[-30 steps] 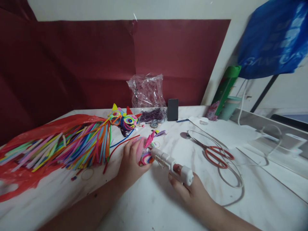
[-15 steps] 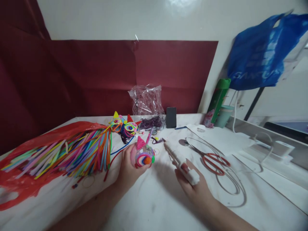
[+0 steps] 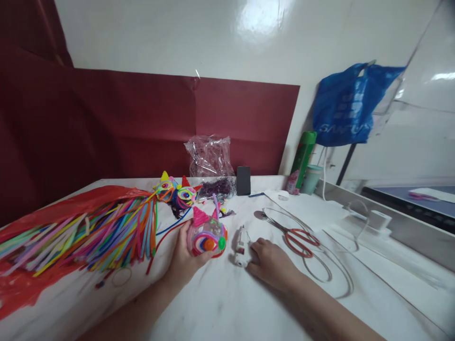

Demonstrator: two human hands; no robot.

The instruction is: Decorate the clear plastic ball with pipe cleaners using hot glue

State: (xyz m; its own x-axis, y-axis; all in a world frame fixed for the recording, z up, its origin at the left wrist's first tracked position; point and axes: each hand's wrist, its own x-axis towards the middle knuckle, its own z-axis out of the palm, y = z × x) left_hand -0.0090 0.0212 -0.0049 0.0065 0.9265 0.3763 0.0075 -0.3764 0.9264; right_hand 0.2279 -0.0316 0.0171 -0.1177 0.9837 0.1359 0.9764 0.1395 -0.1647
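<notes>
My left hand point(image 3: 181, 258) is wrapped round a small craft ball figure point(image 3: 209, 239) with pink pipe-cleaner ears, coiled pipe-cleaner eyes, an orange nose-like pompom and a green one. A purple pipe cleaner point(image 3: 216, 206) sticks up from its top. Just to the right, a white hot glue gun point(image 3: 241, 248) is down at the tabletop, its nozzle pointing away from me. My right hand point(image 3: 272, 263) has its fingers curled at the gun's handle, which they mostly hide. Beyond that hand lie scissors point(image 3: 300, 240) with orange handles.
Many coloured pipe cleaners point(image 3: 117, 232) lie on a red plastic bag point(image 3: 21, 293) at left. Two similar figures point(image 3: 186, 195) sit behind. A phone point(image 3: 243, 181), clear plastic packaging point(image 3: 209, 156), a looped cable point(image 3: 350, 284), a green can point(image 3: 302, 158) and a cup point(image 3: 313, 180) are around.
My right hand has lowered the glue gun to the table and moved it left, turning its nozzle away from me. The craft figure stays in my left hand. The camera view has shifted.
</notes>
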